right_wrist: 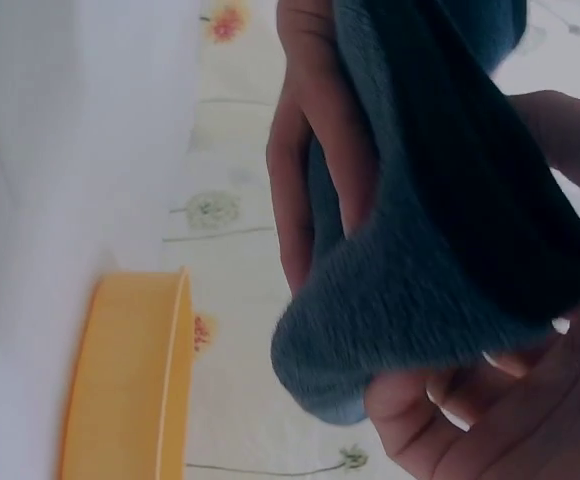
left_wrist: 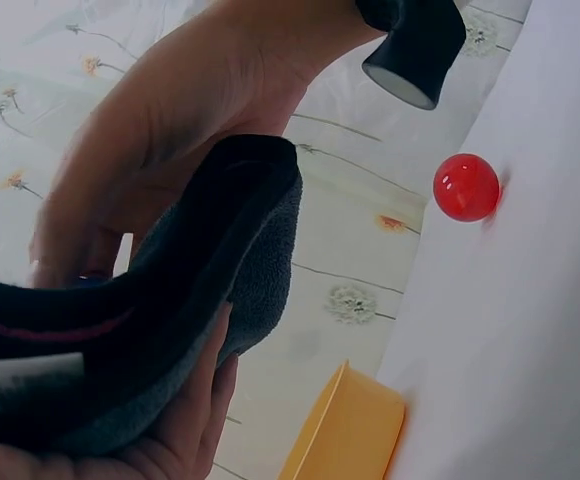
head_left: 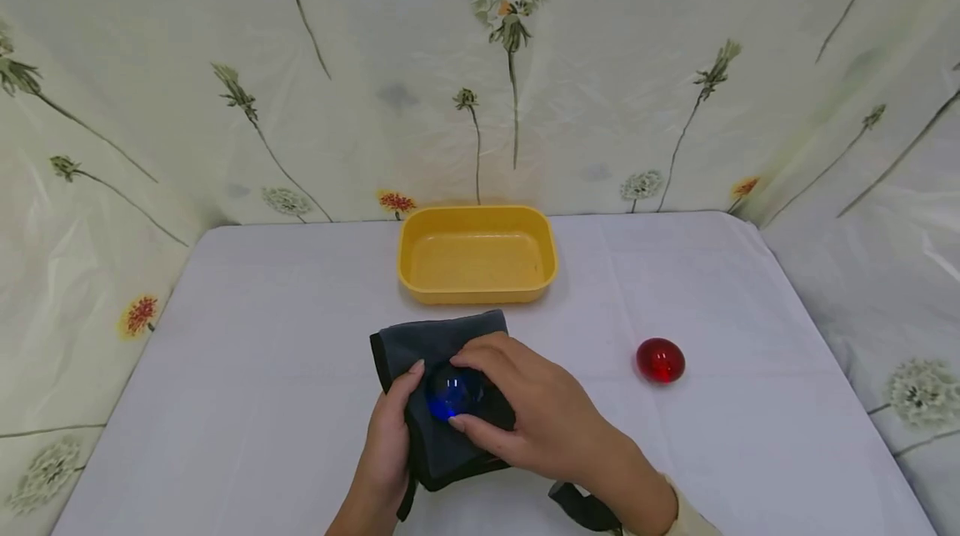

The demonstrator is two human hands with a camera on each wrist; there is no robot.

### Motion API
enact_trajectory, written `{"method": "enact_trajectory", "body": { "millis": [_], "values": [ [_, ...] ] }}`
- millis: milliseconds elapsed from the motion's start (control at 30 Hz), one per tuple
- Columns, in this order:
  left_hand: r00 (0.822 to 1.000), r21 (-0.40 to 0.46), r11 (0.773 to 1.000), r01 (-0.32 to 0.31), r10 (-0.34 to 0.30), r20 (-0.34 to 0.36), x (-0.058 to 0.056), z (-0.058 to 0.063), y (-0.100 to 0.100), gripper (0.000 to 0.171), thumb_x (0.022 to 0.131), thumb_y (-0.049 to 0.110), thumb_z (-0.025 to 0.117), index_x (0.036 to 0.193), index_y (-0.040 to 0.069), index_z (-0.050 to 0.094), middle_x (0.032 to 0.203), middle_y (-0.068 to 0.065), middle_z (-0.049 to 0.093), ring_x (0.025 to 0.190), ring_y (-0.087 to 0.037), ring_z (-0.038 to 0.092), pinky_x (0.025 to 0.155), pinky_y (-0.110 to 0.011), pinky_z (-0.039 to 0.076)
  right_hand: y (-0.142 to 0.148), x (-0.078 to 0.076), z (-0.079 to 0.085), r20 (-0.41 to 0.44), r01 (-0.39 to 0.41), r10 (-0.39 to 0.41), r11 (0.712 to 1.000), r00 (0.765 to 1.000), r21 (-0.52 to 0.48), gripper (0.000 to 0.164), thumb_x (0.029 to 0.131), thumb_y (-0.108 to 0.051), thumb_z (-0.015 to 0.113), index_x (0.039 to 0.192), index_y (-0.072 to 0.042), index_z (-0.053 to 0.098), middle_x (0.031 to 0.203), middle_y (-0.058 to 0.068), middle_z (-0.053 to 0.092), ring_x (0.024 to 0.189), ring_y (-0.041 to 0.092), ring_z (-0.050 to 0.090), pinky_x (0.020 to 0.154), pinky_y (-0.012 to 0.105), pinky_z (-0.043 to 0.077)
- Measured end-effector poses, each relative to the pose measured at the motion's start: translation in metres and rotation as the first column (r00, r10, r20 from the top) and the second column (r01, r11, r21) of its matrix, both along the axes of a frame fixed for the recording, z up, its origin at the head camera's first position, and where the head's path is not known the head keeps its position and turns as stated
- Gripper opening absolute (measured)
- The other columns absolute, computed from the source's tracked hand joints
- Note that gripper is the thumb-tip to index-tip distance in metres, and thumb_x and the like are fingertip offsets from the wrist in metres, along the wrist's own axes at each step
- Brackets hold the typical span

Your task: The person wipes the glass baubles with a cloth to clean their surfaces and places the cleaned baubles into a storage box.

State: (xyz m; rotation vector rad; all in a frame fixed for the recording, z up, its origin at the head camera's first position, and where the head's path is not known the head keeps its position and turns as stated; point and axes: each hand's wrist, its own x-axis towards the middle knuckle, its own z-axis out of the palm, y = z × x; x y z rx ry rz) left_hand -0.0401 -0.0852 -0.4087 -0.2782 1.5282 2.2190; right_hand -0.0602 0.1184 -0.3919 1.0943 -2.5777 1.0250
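My left hand (head_left: 387,436) holds a folded dark grey cloth (head_left: 457,457) with black edging, its thumb on top and fingers beneath. On the cloth lies a glossy, see-through blue ball (head_left: 450,393), which my right hand (head_left: 543,411) grips between thumb and fingers. In the left wrist view the cloth (left_wrist: 260,280) shows its fuzzy side and a white label, and the ball is mostly hidden behind it. The right wrist view has the cloth (right_wrist: 400,300) between both hands, with the ball out of sight there.
A shiny red ball (head_left: 661,361) rests on the white tablecloth (head_left: 262,353) to the right of my hands. Beyond the cloth stands a yellow rectangular tub (head_left: 476,297), near the table's back edge. Flower-printed sheeting (head_left: 360,102) surrounds the table at the back and sides.
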Motion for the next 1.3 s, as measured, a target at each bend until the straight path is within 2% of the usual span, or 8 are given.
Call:
{"method": "enact_trajectory", "body": {
  "millis": [167,300,467,567,700,867,1067,1300],
  "values": [
    [1.0,-0.005,1.0,0.026,-0.026,-0.004,0.0,-0.003,0.003,0.065,0.111,0.051,0.035,0.154,0.003,0.032,0.123,-0.005,0.065,0.102,-0.014,0.068,0.09,-0.029,0.056,-0.01,0.004,-0.006,-0.077,0.138,-0.135,0.99,0.988,0.04,0.051,0.089,-0.048,0.079,0.121,-0.012,0.059,0.107,-0.003,0.054,0.089,0.006,0.055,0.077,0.019,0.056],
    [1.0,-0.027,1.0,0.017,-0.017,-0.013,-0.001,-0.005,0.003,0.065,0.111,0.051,0.034,0.154,0.002,0.034,0.121,-0.006,0.065,0.1,-0.015,0.068,0.089,-0.03,0.057,-0.012,0.007,-0.006,-0.087,0.173,-0.166,0.982,0.982,0.079,0.06,0.091,-0.056,0.075,0.128,-0.011,0.059,0.108,-0.002,0.054,0.09,0.007,0.052,0.077,0.021,0.055],
    [1.0,-0.026,1.0,-0.01,0.01,-0.003,-0.001,-0.002,0.001,0.062,0.111,0.051,0.035,0.153,0.006,0.036,0.123,-0.008,0.061,0.103,-0.016,0.066,0.089,-0.03,0.057,-0.002,0.006,0.002,0.023,-0.008,0.005,0.995,1.0,0.104,0.069,0.098,-0.051,0.071,0.157,-0.027,0.045,0.155,-0.006,0.045,0.129,0.009,0.05,0.105,0.035,0.051],
    [1.0,-0.02,1.0,-0.017,0.017,-0.001,0.0,0.0,0.001,0.06,0.111,0.05,0.034,0.152,0.006,0.036,0.124,-0.007,0.062,0.105,-0.015,0.066,0.089,-0.03,0.057,0.005,0.004,0.007,0.076,-0.123,0.117,0.988,0.99,0.093,0.067,0.101,-0.037,0.07,0.161,-0.031,0.04,0.167,-0.01,0.034,0.129,0.009,0.049,0.103,0.035,0.051],
    [1.0,-0.002,1.0,-0.018,0.018,-0.003,0.0,0.001,0.002,0.061,0.111,0.048,0.035,0.152,0.003,0.037,0.125,-0.006,0.063,0.105,-0.014,0.068,0.09,-0.03,0.057,0.01,0.001,0.01,0.082,-0.161,0.155,0.984,0.985,0.078,0.06,0.103,-0.027,0.07,0.158,-0.027,0.046,0.162,-0.011,0.042,0.12,0.008,0.053,0.098,0.03,0.053],
    [1.0,0.001,1.0,-0.016,0.016,-0.003,0.0,0.001,0.003,0.062,0.111,0.049,0.036,0.152,0.002,0.034,0.123,-0.006,0.065,0.103,-0.014,0.069,0.09,-0.029,0.057,0.004,0.001,0.008,0.01,-0.057,0.056,0.996,0.998,0.074,0.054,0.098,-0.04,0.075,0.147,-0.023,0.059,0.147,-0.007,0.056,0.124,0.009,0.057,0.101,0.033,0.053],
    [1.0,-0.001,1.0,0.007,-0.007,0.011,0.001,0.001,0.006,0.065,0.11,0.05,0.038,0.154,0.003,0.028,0.129,-0.01,0.062,0.103,-0.015,0.068,0.09,-0.03,0.057,-0.004,0.0,0.003,-0.104,0.101,-0.094,0.993,0.99,0.06,0.065,0.082,-0.06,0.083,0.12,-0.012,0.063,0.11,-0.002,0.059,0.092,0.009,0.058,0.081,0.023,0.057],
    [1.0,-0.048,0.999,0.01,-0.011,-0.014,0.0,0.001,0.003,0.066,0.111,0.052,0.034,0.156,0.005,0.028,0.139,-0.014,0.057,0.109,-0.016,0.064,0.093,-0.03,0.056,0.003,0.002,0.007,0.044,-0.008,0.006,0.998,0.999,0.057,0.081,0.086,-0.055,0.082,0.15,-0.017,0.049,0.15,-0.003,0.049,0.133,0.012,0.05,0.109,0.036,0.048]
  ]
}}
